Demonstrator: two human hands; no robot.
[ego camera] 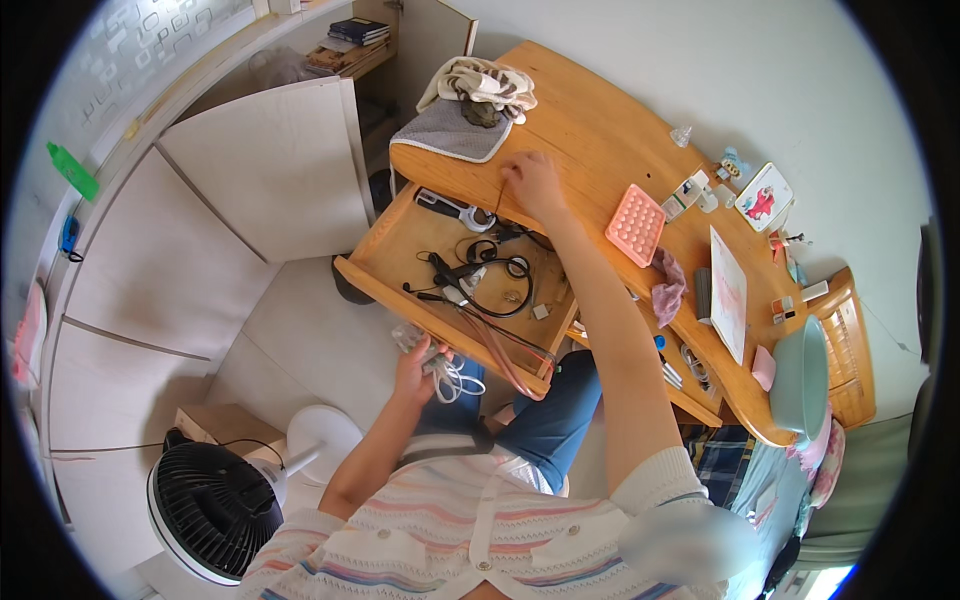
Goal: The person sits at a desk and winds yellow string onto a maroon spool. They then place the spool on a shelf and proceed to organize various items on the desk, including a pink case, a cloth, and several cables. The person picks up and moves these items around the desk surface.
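An open wooden drawer holds a black looped cable, other black cords, earphones, small metal pieces and a black-and-white handled item. Over the drawer's front corner hangs a pinkish tube or cord. My left hand is closed around a bundled white cable and clear plastic, just outside the drawer's front. My right hand is above the desk edge at the drawer's back, its fingertips pinching a thin dark cord that hangs down towards the drawer.
On the wooden desk lie a grey cloth, a patterned cloth, a pink bubble-patterned tray and a green basin. A second open drawer is at right. A black-and-white fan stands lower left, below open cabinet doors.
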